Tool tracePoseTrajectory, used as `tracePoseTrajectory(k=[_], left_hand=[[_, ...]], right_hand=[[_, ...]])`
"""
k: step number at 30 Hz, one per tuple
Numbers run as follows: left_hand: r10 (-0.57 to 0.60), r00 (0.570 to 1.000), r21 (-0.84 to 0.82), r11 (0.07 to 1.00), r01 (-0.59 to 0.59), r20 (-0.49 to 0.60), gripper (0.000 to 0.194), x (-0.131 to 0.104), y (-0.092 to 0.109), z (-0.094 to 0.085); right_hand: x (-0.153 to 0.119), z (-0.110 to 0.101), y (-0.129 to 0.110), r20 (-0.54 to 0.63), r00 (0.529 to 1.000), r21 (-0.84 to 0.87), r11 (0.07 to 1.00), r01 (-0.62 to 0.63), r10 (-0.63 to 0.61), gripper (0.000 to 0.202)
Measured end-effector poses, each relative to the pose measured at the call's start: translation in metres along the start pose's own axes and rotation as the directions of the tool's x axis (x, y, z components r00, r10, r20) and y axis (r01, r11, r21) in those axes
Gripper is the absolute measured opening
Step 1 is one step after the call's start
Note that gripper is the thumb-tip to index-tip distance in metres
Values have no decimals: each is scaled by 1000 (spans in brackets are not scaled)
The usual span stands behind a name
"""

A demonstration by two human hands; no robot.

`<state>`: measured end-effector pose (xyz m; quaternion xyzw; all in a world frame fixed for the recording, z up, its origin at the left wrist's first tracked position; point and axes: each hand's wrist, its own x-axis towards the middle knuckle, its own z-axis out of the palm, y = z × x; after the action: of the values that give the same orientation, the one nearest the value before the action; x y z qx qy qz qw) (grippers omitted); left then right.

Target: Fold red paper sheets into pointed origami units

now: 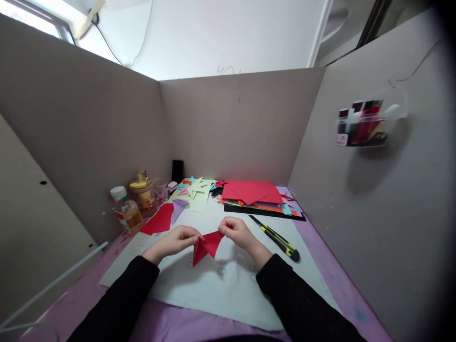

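A folded red paper (213,243) is held up between my two hands, above the white sheet (228,299) on the table. My left hand (181,240) pinches its upper left part, and my right hand (239,232) pinches its upper right corner. Two pointed flaps of the paper hang down between the hands. To the right of my right hand lies a yellow and black utility knife (280,241). Beyond my left hand are a flat red paper (160,220) and a purple folded paper (178,210).
A stack of coloured paper (252,191) and several folded paper pieces (196,186) lie at the back. Along the left stand a bottle (132,216), a brown cup (144,195) and a black object (177,170). Grey panels (235,128) enclose the table.
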<state>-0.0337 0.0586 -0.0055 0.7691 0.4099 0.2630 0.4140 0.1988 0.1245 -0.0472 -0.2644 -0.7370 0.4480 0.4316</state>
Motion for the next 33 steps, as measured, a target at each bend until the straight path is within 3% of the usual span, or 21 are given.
tracePoseTrajectory(k=[4,12,22,30,33], left_hand=[[-122,985,-128,986,106,-120,29,3,-6,11],[-173,958,-200,972,128,-230,22,8,-17,22],[-189,927,-108,981,162,-324,21,15,-16,29],[-172,933,-25,985,173,-316,17,17,-10,28],[-151,930,32,985,171,-336,16,17,-8,28]], right_hand=[[-1,0,0,-22,1000,-21,1000,20,-20,25],[-2,1,-5,-42,996,-93,993,73,-77,20],[-1,0,-7,-60,988,-182,975,128,-141,20],[0,0,-4,-73,976,-264,948,180,-206,19],[-3,4,-7,-86,951,-372,895,245,-296,10]])
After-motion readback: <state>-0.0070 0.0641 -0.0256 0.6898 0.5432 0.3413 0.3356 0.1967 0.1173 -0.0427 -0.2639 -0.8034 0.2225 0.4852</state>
